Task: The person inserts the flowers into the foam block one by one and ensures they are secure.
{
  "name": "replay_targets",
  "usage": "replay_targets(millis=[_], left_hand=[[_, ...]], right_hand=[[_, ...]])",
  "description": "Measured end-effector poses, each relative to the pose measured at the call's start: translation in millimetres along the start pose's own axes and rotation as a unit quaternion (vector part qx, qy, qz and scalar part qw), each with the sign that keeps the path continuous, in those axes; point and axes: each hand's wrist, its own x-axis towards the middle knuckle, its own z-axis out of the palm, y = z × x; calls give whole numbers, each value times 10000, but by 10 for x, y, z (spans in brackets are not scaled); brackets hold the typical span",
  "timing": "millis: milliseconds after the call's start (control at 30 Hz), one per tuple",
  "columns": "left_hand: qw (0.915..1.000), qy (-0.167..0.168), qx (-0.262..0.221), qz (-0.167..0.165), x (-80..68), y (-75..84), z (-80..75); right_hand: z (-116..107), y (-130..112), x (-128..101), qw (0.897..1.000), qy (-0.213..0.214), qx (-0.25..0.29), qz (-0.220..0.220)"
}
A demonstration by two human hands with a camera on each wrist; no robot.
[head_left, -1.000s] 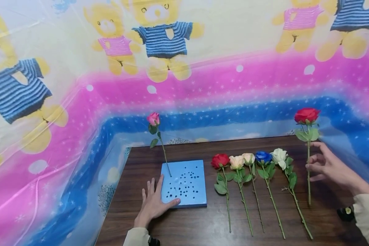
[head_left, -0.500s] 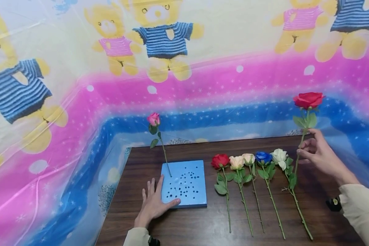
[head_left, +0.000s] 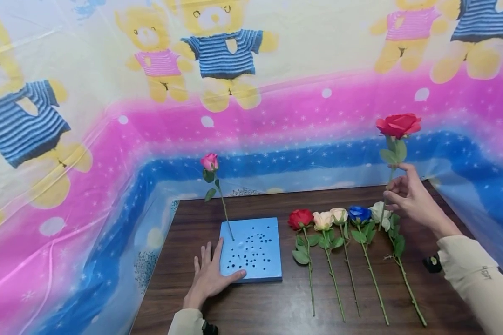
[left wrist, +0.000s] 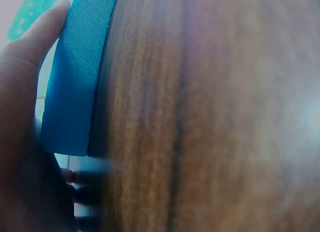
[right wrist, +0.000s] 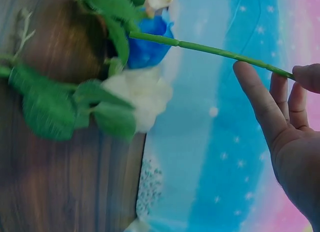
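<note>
The right hand [head_left: 408, 197] pinches the green stem of a red fabric rose [head_left: 398, 124], held upright above the dark wooden table [head_left: 276, 307], over the white rose [head_left: 379, 211]. The left hand [head_left: 209, 274], fingers spread flat, steadies the blue perforated foam block [head_left: 253, 251]. Its thumb seems to rest on the block's near edge. Keep the stem vertical and the block pinned while aiming for a free hole.

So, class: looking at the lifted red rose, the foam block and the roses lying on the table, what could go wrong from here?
1. The right hand pinches the red rose only by its thin stem, so it may swing or slip.
2. Its stem hangs over the white rose and could snag it.
3. The pink rose leans in the foam block; a knock might topple it, though the left hand rests against the block.
</note>
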Motion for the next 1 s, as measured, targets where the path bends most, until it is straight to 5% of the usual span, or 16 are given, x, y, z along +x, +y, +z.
replay_targets(millis=[433, 667, 1000], left_hand=[[9999, 48, -123, 49, -32, -29, -24], [9999, 29, -138, 37, -40, -29, -22], [9998, 81, -151, 102, -38, -4, -35]], right_hand=[[427, -262, 326, 9994, -249, -78, -209], [659, -388, 439, 9977, -482, 481, 1], [962, -503, 569, 9957, -733, 555, -144]])
